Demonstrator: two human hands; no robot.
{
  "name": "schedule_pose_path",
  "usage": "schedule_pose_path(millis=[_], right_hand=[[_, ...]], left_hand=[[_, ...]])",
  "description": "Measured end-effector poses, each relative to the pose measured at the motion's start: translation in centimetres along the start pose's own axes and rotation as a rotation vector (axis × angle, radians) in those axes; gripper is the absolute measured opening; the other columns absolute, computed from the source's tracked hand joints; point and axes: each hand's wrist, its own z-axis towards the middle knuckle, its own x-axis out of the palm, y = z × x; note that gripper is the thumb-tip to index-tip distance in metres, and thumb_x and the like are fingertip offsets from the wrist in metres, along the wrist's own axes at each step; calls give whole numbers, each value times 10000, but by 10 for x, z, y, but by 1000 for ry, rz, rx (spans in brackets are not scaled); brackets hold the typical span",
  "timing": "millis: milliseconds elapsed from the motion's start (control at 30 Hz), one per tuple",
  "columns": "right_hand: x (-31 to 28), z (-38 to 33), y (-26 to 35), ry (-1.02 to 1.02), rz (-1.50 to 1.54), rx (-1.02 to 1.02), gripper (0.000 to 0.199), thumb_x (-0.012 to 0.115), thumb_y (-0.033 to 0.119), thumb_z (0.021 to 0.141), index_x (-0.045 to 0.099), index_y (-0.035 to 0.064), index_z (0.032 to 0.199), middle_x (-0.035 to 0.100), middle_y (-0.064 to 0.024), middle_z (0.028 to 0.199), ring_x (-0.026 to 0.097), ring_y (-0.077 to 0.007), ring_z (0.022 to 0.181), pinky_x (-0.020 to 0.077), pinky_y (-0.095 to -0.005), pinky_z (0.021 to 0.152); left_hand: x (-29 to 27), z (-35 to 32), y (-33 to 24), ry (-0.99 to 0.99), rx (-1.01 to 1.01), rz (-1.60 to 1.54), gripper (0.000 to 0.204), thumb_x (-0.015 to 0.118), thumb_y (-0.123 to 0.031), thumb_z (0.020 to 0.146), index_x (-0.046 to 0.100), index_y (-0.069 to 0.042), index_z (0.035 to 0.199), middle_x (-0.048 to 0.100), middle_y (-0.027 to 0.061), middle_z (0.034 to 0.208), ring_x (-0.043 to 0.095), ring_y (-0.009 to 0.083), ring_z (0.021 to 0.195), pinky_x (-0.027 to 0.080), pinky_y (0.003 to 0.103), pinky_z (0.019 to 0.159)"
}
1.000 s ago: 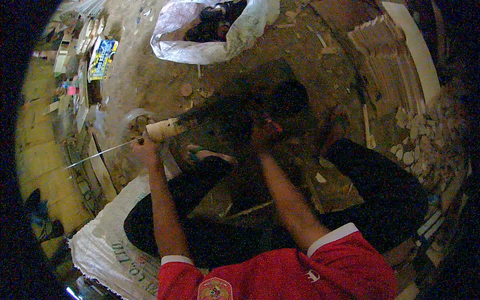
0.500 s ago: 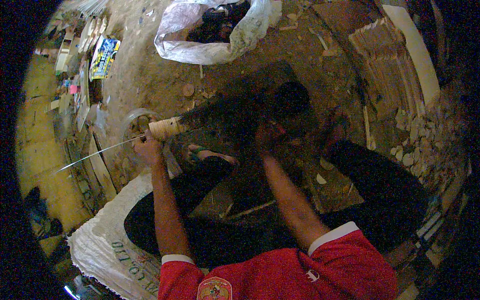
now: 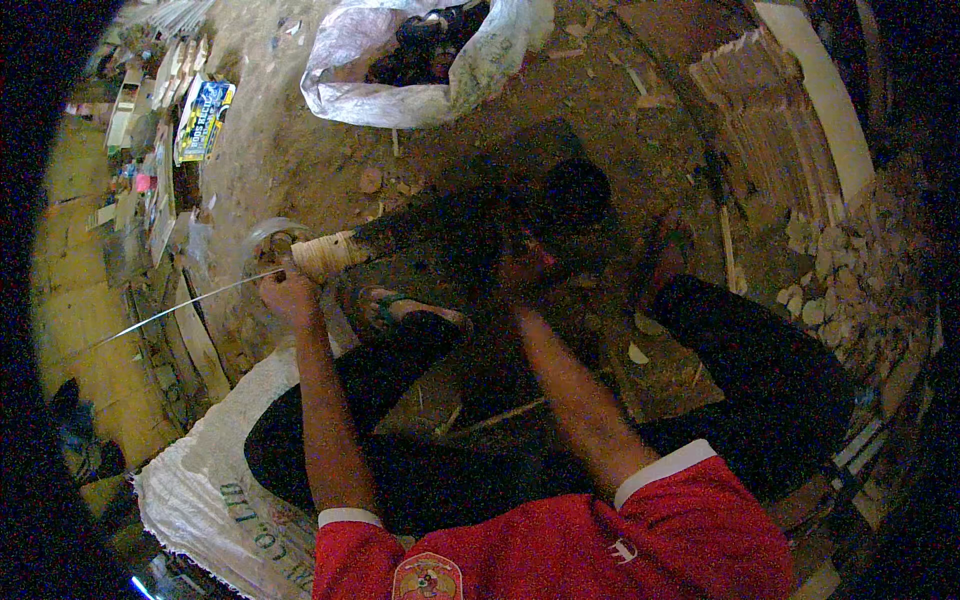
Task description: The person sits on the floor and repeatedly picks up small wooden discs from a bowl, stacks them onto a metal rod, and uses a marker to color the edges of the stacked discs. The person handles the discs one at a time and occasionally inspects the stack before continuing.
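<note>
A pale ridged cylinder (image 3: 330,254), seemingly of wood or wound strip, lies tilted at the end of a dark shaft-like shape. My left hand (image 3: 288,295) is beside its left end, fingers closed on a thin pale rod (image 3: 190,305) that runs out to the lower left. Behind that hand shows a blurred round, ring-like thing (image 3: 268,236). My right hand (image 3: 527,262) is in deep shadow near the dark shape in the middle; its fingers and anything in them are too dark to make out.
A white sack (image 3: 380,105) with dark contents stands ahead. Another white sack (image 3: 215,460) lies under my left leg. Stacked flat brown pieces (image 3: 765,120) and a heap of pale round pieces (image 3: 825,270) are at right. A blue-yellow box (image 3: 205,120) lies at left, and my sandalled foot (image 3: 405,305) rests near the cylinder.
The whole view has shifted slightly, so most things sit a little further left. My left hand keeps its place beside the cylinder with the rod; my right hand is lit a little differently.
</note>
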Motion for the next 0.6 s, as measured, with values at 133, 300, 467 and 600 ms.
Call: schedule_pose_path(millis=[133, 300, 467, 600], right_hand=[[12, -10, 19, 49, 71, -69, 316, 723, 230, 939, 694, 37, 1188, 716, -148, 1176, 674, -315, 1040, 540, -432, 948], [28, -28, 42, 183, 193, -261, 314, 718, 234, 945, 694, 37, 1188, 715, -148, 1175, 673, -316, 1039, 539, -432, 949], [-22, 12, -6, -11, -5, 6, 312, 714, 238, 951, 694, 37, 1188, 715, -148, 1174, 671, -317, 1039, 537, -433, 951], [0, -19, 6, -27, 35, -17, 310, 711, 241, 955, 693, 37, 1188, 714, -148, 1173, 670, -319, 1039, 536, -433, 952]], left_hand=[[-1, -1, -7, 73, -85, -8, 535, 746, -410, 899, 700, 119, 963, 686, 329, 984, 636, 503, 939, 491, 572, 869], [-10, -1, -12, 141, -161, -191, 538, 736, -430, 913, 713, 102, 993, 700, 323, 988, 650, 481, 948, 493, 555, 858], [-4, -2, -8, 4, -21, -30, 508, 726, -393, 936, 711, 108, 1023, 717, 303, 999, 666, 473, 920, 507, 535, 830], [-5, -5, -16, 4, -15, -94, 482, 709, -367, 953, 713, 109, 1022, 718, 304, 967, 674, 479, 870, 516, 520, 795]])
